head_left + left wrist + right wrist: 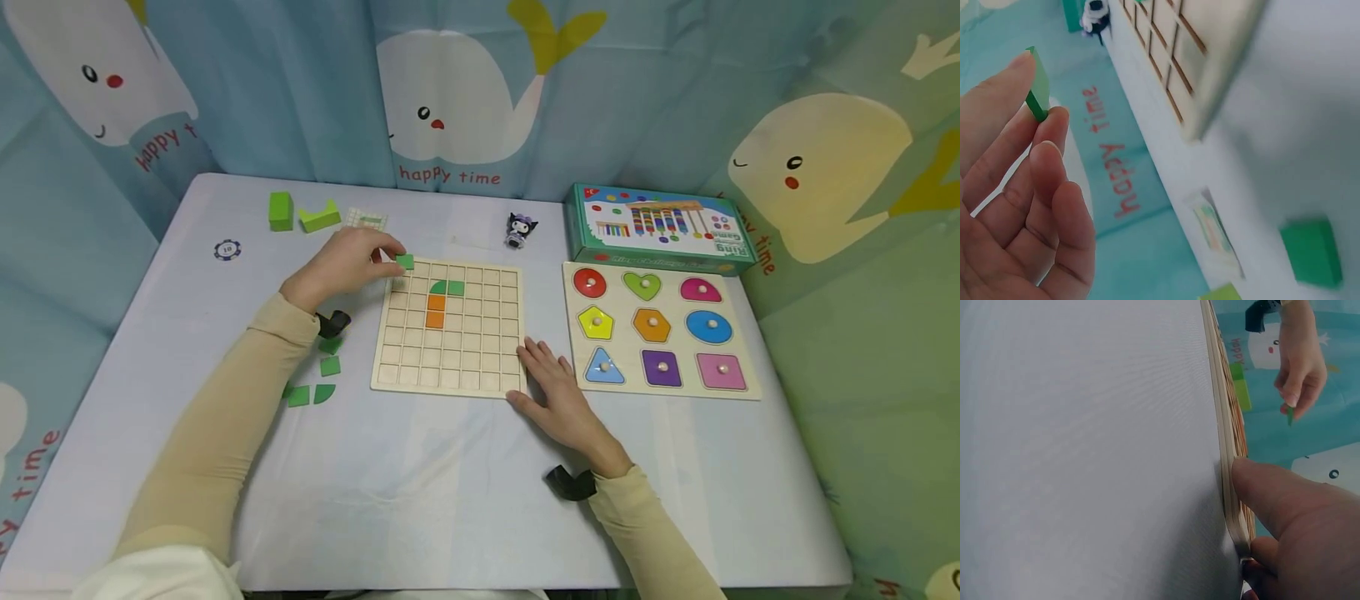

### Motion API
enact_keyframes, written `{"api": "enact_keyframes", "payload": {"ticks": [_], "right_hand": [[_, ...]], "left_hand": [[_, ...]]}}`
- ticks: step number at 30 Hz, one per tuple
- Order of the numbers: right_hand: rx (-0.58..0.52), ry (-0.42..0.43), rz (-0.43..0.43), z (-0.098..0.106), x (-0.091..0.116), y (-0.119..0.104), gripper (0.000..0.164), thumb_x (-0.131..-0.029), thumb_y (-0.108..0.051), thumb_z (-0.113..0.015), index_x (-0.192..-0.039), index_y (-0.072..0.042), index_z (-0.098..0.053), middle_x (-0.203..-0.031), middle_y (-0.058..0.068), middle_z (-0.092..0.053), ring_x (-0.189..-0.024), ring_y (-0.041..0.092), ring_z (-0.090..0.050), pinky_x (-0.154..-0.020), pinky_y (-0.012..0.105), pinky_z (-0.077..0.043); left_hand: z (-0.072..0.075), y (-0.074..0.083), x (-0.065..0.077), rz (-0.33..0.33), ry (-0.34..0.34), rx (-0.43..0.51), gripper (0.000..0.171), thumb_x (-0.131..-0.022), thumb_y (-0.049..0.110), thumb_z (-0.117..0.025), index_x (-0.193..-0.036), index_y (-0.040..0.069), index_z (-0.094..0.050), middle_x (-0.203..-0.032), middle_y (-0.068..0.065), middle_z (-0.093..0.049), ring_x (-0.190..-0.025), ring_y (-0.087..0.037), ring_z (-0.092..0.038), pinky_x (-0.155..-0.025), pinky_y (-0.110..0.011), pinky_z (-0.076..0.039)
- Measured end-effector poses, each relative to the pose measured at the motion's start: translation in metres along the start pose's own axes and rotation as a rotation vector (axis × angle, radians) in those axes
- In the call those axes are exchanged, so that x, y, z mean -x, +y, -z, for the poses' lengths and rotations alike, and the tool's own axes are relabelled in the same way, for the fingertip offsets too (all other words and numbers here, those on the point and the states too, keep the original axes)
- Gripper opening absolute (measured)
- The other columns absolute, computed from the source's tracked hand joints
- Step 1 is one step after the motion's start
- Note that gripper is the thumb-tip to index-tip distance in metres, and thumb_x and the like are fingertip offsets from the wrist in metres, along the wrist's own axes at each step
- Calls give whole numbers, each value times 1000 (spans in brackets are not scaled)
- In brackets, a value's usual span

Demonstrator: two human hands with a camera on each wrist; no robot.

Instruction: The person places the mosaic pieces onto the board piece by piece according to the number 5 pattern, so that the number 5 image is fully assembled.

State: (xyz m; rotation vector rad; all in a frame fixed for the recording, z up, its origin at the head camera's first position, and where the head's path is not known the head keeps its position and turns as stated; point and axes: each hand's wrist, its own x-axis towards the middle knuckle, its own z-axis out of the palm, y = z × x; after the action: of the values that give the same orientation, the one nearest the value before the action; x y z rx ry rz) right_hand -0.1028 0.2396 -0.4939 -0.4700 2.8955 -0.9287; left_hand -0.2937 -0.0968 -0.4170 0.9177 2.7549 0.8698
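A wooden grid board [448, 371] lies in the middle of the table, with green and orange tiles [437, 302] set in its upper squares. My left hand [347, 265] hovers at the board's top left corner and pinches a small green square tile [405, 262] between thumb and fingertips; the left wrist view shows the tile [1037, 85] edge-on above the board [1204, 75]. My right hand [555, 395] lies flat with straight fingers against the board's bottom right corner. In the right wrist view my right fingers [1272, 494] press on the board's edge [1225, 437].
Loose green tiles [315, 382] lie left of the board. Two green blocks [300, 213] and a small card [366, 220] sit at the back left, a poker chip [227, 249] further left. A shape puzzle [657, 330], a game box [660, 227] and a small figurine [519, 229] stand to the right.
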Motion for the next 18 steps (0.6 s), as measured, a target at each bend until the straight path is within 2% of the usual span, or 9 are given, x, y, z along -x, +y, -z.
{"api": "enact_keyframes", "payload": {"ticks": [8,15,18], "right_hand": [[-5,3,1,-1,1,1,73,-93,-32,-69,-150,-1,-36,-157,13,-26,-146,31,-14,-112,56,-5],[-5,3,8,0,1,0,74,-93,-32,-69,-150,-1,-35,-157,13,-26,-146,30,-13,-112,56,-4],[-5,2,15,0,1,1,73,-93,-32,-68,-150,-1,-35,-157,14,-26,-146,31,-13,-112,56,-5]], "left_hand": [[-8,17,-20,-21,-31,52,33,-89,24,-74,-118,8,-70,-104,-6,-68,-84,-20,-57,-70,-36,-45],[-18,32,-36,-84,-45,121,34,-90,26,-74,-117,7,-70,-103,-7,-67,-80,-20,-58,-71,-35,-46],[-25,35,-40,-79,-61,157,34,-90,27,-73,-118,8,-70,-103,-5,-67,-79,-18,-58,-71,-34,-46]]}}
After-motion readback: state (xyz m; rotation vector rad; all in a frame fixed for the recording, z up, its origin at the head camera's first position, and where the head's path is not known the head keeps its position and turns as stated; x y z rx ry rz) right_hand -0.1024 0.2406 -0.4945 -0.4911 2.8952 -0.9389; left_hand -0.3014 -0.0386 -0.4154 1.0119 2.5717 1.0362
